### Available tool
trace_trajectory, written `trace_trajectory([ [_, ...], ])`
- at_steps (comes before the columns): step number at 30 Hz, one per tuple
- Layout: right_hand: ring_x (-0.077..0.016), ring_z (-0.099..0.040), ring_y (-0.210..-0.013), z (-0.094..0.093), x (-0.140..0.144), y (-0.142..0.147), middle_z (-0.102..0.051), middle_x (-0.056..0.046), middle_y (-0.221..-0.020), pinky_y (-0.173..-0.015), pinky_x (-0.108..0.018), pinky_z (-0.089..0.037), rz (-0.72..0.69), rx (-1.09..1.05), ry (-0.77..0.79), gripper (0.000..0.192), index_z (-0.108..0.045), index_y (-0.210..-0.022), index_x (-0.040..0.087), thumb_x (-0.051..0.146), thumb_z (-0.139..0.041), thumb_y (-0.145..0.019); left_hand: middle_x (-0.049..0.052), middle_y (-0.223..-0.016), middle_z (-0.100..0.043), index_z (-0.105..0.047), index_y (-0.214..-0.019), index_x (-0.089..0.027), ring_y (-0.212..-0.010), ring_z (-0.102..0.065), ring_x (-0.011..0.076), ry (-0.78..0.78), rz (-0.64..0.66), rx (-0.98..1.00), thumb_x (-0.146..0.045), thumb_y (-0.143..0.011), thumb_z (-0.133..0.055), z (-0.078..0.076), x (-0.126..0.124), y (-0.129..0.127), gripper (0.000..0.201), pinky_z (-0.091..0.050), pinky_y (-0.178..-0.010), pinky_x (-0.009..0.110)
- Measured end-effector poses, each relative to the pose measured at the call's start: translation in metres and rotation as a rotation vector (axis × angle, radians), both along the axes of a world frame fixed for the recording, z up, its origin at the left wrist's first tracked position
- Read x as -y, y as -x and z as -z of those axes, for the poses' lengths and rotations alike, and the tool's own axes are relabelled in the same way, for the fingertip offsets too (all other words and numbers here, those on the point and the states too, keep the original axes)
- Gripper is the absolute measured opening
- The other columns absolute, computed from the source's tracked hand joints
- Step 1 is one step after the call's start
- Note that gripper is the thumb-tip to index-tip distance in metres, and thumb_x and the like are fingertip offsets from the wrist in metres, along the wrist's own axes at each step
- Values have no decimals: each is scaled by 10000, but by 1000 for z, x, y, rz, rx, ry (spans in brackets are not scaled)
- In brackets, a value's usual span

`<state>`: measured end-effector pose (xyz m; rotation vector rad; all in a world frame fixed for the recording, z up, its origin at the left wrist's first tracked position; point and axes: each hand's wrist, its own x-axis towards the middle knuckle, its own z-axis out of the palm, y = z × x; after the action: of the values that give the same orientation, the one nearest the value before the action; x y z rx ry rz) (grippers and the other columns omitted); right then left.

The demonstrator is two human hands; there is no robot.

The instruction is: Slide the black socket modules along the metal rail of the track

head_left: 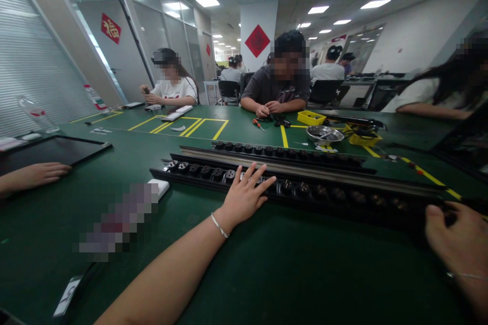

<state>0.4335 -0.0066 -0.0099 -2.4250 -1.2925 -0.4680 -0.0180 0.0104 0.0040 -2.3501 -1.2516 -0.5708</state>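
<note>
A long black socket strip [305, 190], an open rail with a row of round sockets, lies across the green table in front of me. My left hand [244, 195] rests on its near side, fingers spread over the sockets, and a thin bracelet circles that wrist. At the strip's dark right end is my right hand [459, 236], its thumb and fingers curled around that end; shadow partly hides the contact. Directly behind lies a metallic rail [290, 166], and beyond it a second black row of sockets [259, 150].
Another person's hand [41, 177] lies beside a black panel [76, 150] at left. A phone-like, blurred-out object [118, 218] sits near my left forearm. Farther back are a steel bowl [324, 134], a yellow bin [310, 118], a screwdriver [258, 124] and seated people.
</note>
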Motion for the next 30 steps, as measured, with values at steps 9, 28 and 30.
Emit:
trace_trajectory([
  [9, -337, -558, -993, -15, 4, 33, -598, -190, -1138, -687, -405, -395, -77, -90, 95, 737, -545, -1222, 155, 596, -75, -863, 33, -1532, -246, -344, -1401, -351, -1422, -121, 290, 16, -1, -8, -414, -851, -567, -1, 0, 0, 597, -156, -1117, 561],
  [28, -339, -543, -1021, -22, 10, 52, -592, -188, -1132, -724, -439, -415, -119, -184, 62, 658, -558, -1184, 178, 516, -82, -882, 8, -1532, -249, -315, -1419, -332, -1424, -118, 265, 32, -16, -25, -434, -874, -518, -3, 1, 0, 591, -148, -1132, 525],
  [30, -343, -547, -1021, -22, 10, 52, -597, -184, -1118, -728, -445, -418, -125, -179, 51, 637, -562, -1180, 194, 509, -96, -882, 10, -1530, -253, -321, -1417, -332, -1422, -127, 270, 30, -14, -22, -429, -871, -525, -3, 2, 0, 590, -148, -1132, 525],
])
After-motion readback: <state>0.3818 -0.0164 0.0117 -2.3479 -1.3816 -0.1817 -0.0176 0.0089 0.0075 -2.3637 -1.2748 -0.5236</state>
